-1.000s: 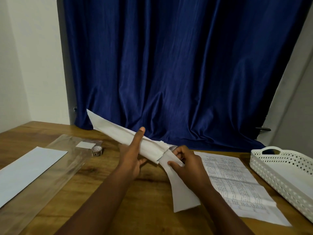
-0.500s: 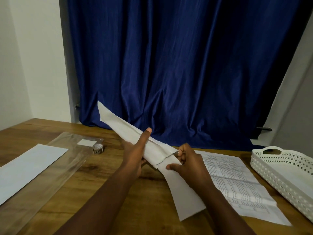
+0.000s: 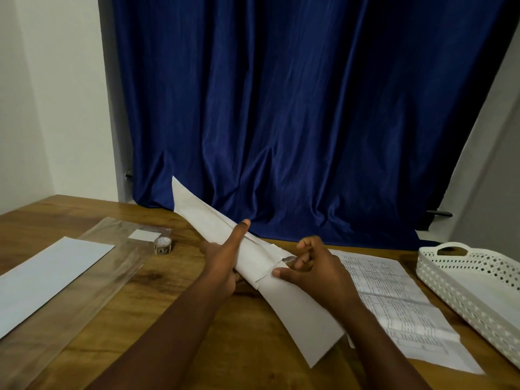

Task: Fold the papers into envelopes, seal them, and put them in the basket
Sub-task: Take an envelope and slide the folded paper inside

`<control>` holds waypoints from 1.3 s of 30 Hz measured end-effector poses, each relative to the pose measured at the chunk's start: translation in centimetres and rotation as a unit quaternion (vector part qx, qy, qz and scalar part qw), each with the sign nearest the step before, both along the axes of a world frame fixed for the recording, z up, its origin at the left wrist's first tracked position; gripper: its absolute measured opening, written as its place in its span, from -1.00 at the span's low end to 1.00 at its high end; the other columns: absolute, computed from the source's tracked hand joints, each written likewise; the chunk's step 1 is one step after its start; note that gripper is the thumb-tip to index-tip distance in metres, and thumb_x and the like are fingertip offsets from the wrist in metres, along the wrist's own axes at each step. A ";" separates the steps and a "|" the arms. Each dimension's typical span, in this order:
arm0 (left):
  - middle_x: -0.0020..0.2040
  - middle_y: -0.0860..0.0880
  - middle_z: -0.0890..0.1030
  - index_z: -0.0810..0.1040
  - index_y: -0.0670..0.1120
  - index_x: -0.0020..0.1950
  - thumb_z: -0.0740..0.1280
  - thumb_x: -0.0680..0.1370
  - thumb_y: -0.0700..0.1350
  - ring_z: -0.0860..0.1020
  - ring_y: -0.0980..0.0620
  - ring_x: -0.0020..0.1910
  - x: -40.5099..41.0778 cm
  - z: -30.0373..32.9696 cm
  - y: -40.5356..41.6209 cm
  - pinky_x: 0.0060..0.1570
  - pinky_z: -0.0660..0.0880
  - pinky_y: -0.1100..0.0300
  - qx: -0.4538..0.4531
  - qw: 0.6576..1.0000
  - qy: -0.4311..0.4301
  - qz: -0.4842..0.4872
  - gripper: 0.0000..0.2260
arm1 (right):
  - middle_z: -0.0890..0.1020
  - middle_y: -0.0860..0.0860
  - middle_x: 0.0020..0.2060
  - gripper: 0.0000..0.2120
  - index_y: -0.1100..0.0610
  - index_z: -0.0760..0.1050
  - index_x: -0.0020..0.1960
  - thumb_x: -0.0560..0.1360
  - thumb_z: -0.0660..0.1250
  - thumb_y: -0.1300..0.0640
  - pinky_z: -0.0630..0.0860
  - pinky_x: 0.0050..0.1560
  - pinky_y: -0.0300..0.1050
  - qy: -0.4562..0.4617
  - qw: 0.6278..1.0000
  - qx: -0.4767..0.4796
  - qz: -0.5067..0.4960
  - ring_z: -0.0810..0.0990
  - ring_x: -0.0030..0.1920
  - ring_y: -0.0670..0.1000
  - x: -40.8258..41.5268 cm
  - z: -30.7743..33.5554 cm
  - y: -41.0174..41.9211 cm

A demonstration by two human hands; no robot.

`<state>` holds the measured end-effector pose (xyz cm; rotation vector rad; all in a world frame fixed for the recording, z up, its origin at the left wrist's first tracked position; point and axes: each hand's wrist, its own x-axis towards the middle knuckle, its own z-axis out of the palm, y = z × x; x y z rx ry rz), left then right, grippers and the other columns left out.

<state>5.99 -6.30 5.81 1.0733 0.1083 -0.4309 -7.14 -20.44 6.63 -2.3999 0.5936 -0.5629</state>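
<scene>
— What is seen between the hands?
— Matt white paper, creased; under them, a worktop of grained brown wood.
— And to the right of the hands?
— A printed paper sheet and a perforated white plastic basket.
— To the left?
— Glossy clear plastic film. Behind, sheeny blue cloth curtain.

Two hands are in view: the left hand and the right hand. One folded white paper is in the air between them. One printed sheet lies at 4 o'clock, and one blank white sheet at 9 o'clock. There is one clear plastic sleeve, one small tape roll, one white basket, one blue curtain at 12 o'clock, and one table.
</scene>
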 end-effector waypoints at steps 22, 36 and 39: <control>0.24 -0.24 0.60 0.46 -0.07 0.33 0.59 0.34 0.20 0.61 -0.29 0.18 1.1 2.1 2.5 0.14 0.55 -0.39 -0.246 0.965 0.086 -0.021 -0.31 | 0.71 -0.13 -0.16 -0.87 -0.03 0.63 -0.10 0.48 0.50 0.19 0.62 -0.14 -0.27 -0.275 0.952 0.087 0.106 0.68 -0.12 -0.13 -1.8 1.4 -0.1; 0.32 -0.30 0.58 0.37 -0.05 0.47 0.51 0.40 0.13 0.62 -0.30 0.25 -1.0 2.4 1.0 0.11 0.60 -0.30 -0.297 0.947 -0.010 -0.122 -0.30 | 0.55 -0.18 0.26 -0.82 -0.07 0.74 -0.03 0.42 0.55 0.16 0.48 0.24 -0.28 -0.330 0.937 -0.024 0.109 0.54 0.26 -0.11 -0.3 -0.3 0.3; 0.29 -0.31 0.61 0.40 -0.11 0.44 0.50 0.42 0.09 0.64 -0.29 0.23 -2.4 1.8 0.0 0.16 0.58 -0.31 -0.292 0.945 -0.015 -0.148 -0.34 | 0.51 -0.21 0.32 -0.87 -0.07 0.72 -0.11 0.42 0.54 0.14 0.47 0.29 -0.21 -0.333 0.937 -0.047 0.096 0.48 0.35 -0.14 -0.1 -0.9 0.6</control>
